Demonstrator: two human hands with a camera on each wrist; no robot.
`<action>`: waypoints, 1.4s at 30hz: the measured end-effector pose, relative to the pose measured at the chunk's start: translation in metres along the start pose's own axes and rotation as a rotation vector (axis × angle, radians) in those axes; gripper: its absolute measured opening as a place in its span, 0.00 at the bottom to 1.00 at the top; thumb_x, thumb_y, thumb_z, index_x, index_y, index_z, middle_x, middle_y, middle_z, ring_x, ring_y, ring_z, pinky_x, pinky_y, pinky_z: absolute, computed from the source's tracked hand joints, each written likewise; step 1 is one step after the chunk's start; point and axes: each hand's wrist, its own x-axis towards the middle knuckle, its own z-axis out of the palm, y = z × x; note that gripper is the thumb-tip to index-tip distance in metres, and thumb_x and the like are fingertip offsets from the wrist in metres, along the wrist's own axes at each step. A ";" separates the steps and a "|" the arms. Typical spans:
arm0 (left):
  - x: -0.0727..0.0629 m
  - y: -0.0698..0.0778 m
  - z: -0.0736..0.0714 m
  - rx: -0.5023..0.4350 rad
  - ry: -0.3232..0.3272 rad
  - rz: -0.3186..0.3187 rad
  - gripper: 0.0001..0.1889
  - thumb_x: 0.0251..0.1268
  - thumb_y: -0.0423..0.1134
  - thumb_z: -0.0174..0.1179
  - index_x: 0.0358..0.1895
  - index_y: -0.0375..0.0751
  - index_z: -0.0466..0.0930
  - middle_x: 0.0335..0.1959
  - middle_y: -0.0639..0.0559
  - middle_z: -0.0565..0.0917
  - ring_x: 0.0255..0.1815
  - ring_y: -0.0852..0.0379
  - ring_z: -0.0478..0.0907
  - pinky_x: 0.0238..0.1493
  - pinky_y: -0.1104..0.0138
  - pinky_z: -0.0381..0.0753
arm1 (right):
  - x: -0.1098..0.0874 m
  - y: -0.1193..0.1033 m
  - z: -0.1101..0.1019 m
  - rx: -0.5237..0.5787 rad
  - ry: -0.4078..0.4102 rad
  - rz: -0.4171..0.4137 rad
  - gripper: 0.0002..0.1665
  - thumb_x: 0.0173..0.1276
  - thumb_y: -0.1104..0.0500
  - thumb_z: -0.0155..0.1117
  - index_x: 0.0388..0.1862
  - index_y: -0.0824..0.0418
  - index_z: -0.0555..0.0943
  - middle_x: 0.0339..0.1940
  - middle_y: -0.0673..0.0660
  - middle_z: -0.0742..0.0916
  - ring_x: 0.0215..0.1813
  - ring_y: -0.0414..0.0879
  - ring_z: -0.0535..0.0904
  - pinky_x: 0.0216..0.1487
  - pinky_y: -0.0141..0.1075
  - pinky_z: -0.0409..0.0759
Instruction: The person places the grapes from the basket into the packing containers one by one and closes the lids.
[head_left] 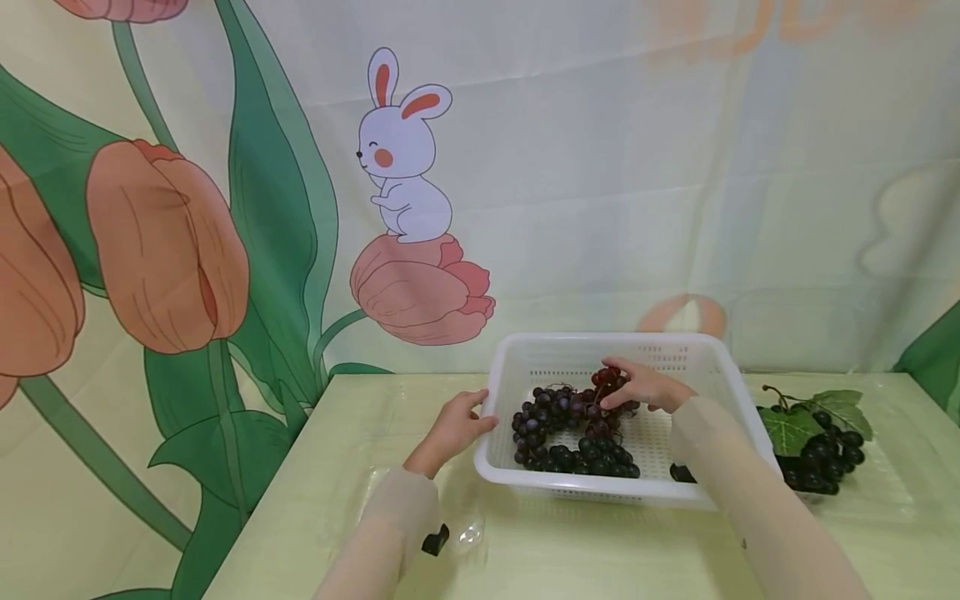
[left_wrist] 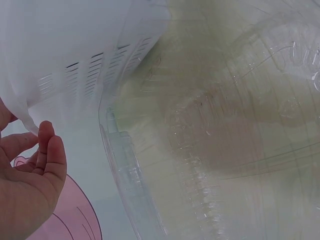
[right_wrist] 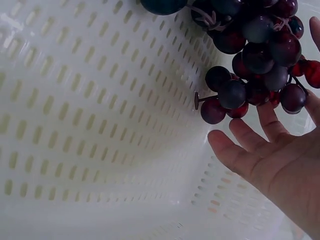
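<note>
A white plastic basket (head_left: 600, 481) with slotted walls stands on the table, several dark bunches of grapes (head_left: 540, 421) inside. My left hand (head_left: 455, 429) is at its left rim; in the left wrist view the rim lies between thumb and fingers (left_wrist: 52, 150). Inside the basket my right hand (head_left: 645, 387) holds a dark red bunch of grapes (head_left: 606, 379) between thumb and forefinger. Seen from the right wrist, this red bunch (right_wrist: 260, 65) hangs close to the perforated wall, the other fingers (right_wrist: 240, 150) spread under it.
Right of the basket lies a black bunch of grapes (head_left: 825, 454) with green leaves (head_left: 795, 429). Clear plastic (left_wrist: 240, 125) covers the table left of the basket. A small black object (head_left: 436, 540) lies near my left sleeve. Behind hangs a printed cloth (head_left: 585, 208).
</note>
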 end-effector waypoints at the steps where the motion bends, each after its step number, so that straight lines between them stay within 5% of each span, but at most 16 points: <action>1: 0.000 0.000 0.000 -0.001 0.002 0.001 0.27 0.57 0.35 0.56 0.61 0.32 0.63 0.52 0.36 0.71 0.35 0.51 0.76 0.32 0.65 0.78 | 0.000 0.000 0.000 0.001 0.001 0.005 0.53 0.54 0.50 0.64 0.71 0.52 0.44 0.71 0.63 0.47 0.65 0.67 0.53 0.50 0.63 0.63; 18: 0.000 -0.003 0.001 0.002 -0.005 0.018 0.28 0.57 0.35 0.57 0.61 0.31 0.63 0.52 0.35 0.71 0.35 0.51 0.76 0.32 0.66 0.78 | 0.001 0.004 0.007 0.000 0.008 0.023 0.45 0.51 0.47 0.66 0.64 0.57 0.58 0.63 0.63 0.63 0.60 0.61 0.62 0.46 0.59 0.67; 24: -0.001 -0.002 0.001 0.002 0.006 0.025 0.27 0.56 0.35 0.57 0.61 0.31 0.64 0.52 0.35 0.71 0.35 0.50 0.76 0.32 0.65 0.78 | 0.002 0.005 0.008 -0.040 0.041 0.029 0.39 0.48 0.46 0.68 0.54 0.58 0.62 0.56 0.62 0.67 0.50 0.56 0.66 0.37 0.51 0.69; 31: 0.000 -0.003 0.001 -0.013 -0.002 0.016 0.27 0.57 0.35 0.56 0.61 0.31 0.63 0.53 0.35 0.71 0.36 0.50 0.76 0.33 0.65 0.78 | 0.003 0.006 0.010 -0.007 0.054 0.007 0.24 0.50 0.53 0.67 0.36 0.60 0.63 0.32 0.55 0.69 0.32 0.49 0.63 0.25 0.41 0.64; 42: -0.001 -0.001 -0.001 -0.016 -0.012 0.010 0.27 0.58 0.35 0.56 0.62 0.31 0.62 0.53 0.35 0.70 0.37 0.48 0.76 0.33 0.64 0.79 | 0.008 0.015 0.011 0.061 0.107 -0.038 0.23 0.48 0.60 0.68 0.28 0.59 0.60 0.31 0.55 0.67 0.34 0.47 0.66 0.22 0.41 0.74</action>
